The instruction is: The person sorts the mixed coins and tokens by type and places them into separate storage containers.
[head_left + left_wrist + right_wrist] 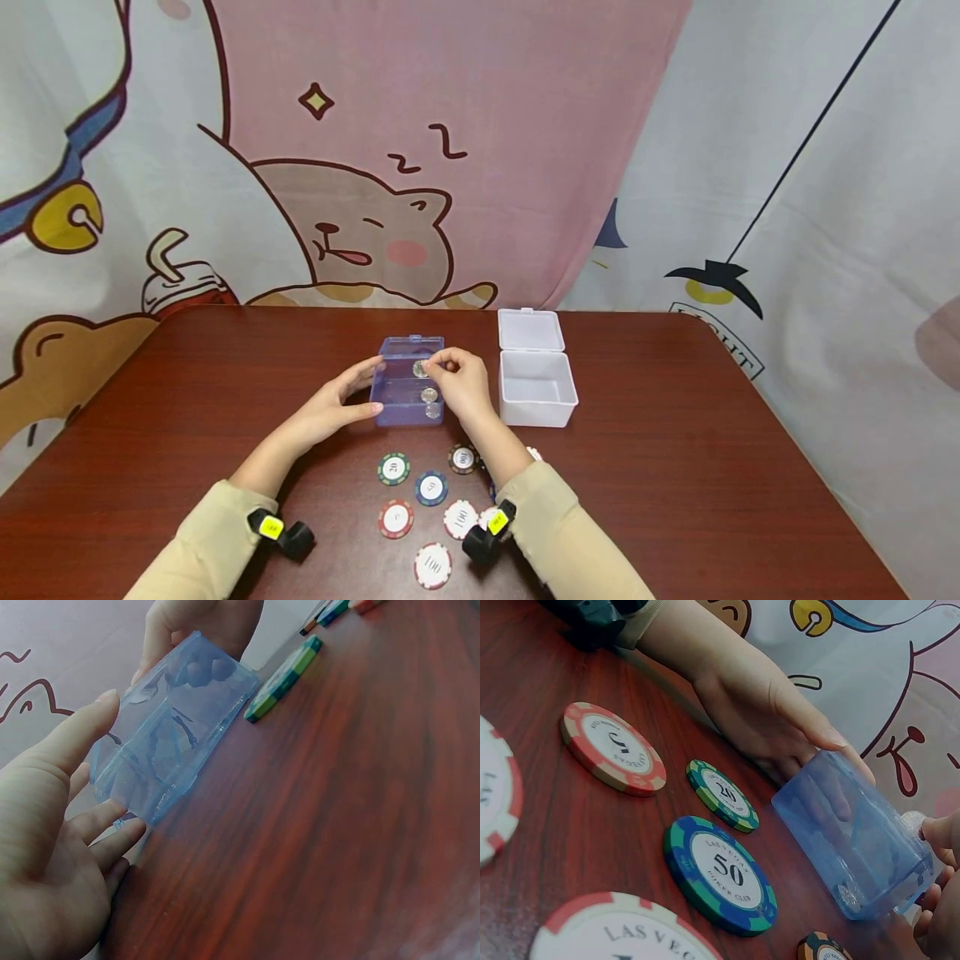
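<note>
A clear blue plastic box [405, 398] stands open on the dark red table [675, 467], its lid tipped back. My left hand [347, 402] rests with straight fingers against the box's left end, thumb at the front and fingers at the back. My right hand [442, 368] pinches a silver coin [421, 367] just above the box's far right part. Two more silver coins [431, 402] lie inside along the right side. In the left wrist view the left hand's fingers [112, 832] touch the blue box [172, 735]. In the right wrist view the coin [913, 820] shows at the box's [855, 840] top edge.
An open white box [537, 390] with its lid back stands right of the blue one. Several poker chips lie in front of the boxes between my forearms: green [393, 468], blue [431, 487], red [396, 518] and a white 100 chip [432, 566]. A cartoon curtain hangs behind the table.
</note>
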`<state>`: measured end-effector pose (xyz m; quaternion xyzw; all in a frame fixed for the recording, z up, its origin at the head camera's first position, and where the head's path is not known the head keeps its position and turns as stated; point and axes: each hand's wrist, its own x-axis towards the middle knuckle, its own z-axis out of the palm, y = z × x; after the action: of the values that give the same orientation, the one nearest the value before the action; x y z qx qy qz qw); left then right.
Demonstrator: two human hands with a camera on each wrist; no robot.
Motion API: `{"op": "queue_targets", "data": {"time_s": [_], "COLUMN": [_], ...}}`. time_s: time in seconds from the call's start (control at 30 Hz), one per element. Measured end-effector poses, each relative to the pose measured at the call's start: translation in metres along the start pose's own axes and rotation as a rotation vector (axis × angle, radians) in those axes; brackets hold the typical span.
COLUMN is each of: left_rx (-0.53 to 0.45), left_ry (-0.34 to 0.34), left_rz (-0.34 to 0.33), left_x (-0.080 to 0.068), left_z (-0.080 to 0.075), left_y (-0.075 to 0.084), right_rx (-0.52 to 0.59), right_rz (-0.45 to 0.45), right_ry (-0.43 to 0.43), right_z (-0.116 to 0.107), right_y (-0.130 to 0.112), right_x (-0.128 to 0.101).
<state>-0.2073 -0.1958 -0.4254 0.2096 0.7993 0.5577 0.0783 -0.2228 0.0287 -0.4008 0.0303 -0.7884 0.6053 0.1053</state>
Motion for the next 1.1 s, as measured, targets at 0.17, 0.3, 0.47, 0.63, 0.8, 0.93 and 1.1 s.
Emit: {"op": "queue_targets", "data": {"time_s": [0.17, 0.3, 0.47, 0.63, 0.8, 0.93, 1.1], "left_rx": [-0.006, -0.003, 0.007, 0.004, 0.000, 0.005, 0.007], "left_ry": [0.001, 0.000, 0.001, 0.001, -0.002, -0.002, -0.003], "left_rz": [0.002, 0.004, 0.001, 0.001, 0.003, 0.001, 0.003], "left_x": [0.000, 0.000, -0.001, -0.001, -0.001, -0.001, 0.000], "left_z": [-0.001, -0.002, -0.003, -0.002, -0.001, -0.001, 0.000], "left_y": [0.000, 0.000, 0.001, 0.002, 0.002, 0.001, 0.001], "right_rx": [-0.009, -0.009, -0.016, -0.027, -0.037, -0.050, -0.061], "right_rz": [0.004, 0.016, 0.025, -0.003, -0.019, -0.018, -0.022], "right_ry": [0.013, 0.016, 0.019, 0.025, 0.029, 0.025, 0.010], "right_z": [0.002, 0.005, 0.008, 0.009, 0.008, 0.007, 0.004], "right_y": [0.002, 0.004, 0.005, 0.010, 0.012, 0.012, 0.011], "right_x": [0.004, 0.005, 0.007, 0.007, 0.005, 0.004, 0.002]}}
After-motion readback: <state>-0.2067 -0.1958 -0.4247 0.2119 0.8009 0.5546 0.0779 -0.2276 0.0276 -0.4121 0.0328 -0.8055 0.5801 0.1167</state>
